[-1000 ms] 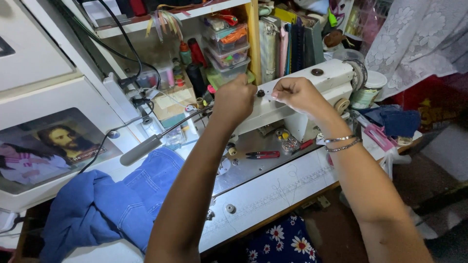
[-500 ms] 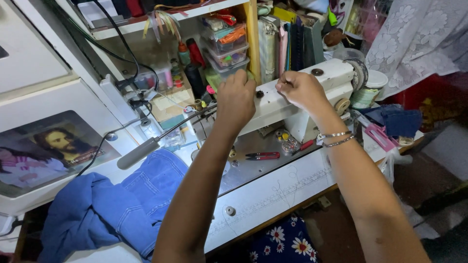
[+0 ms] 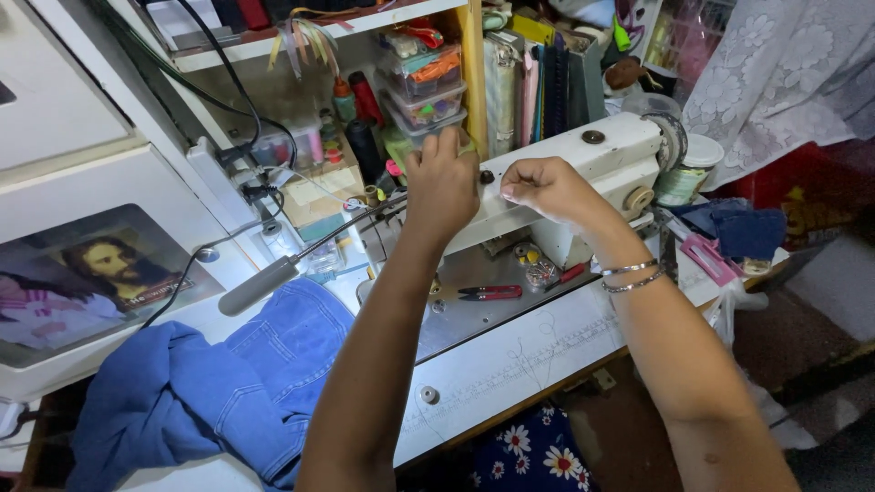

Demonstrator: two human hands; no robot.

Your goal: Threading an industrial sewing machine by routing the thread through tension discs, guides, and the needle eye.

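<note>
While both hands worked at the white sewing machine on the counter, blue denim lay heaped at the left below a framed picture. Clear stacked boxes stood on the shelf behind. The left hand hid the machine's head; the right hand's fingers pinched together, what they held too small to tell.

The sewing machine stands on the tabletop, before the shelf. Both hands rest on its head. The thread snips lie under its arm. The denim cloth lies at the left.
</note>
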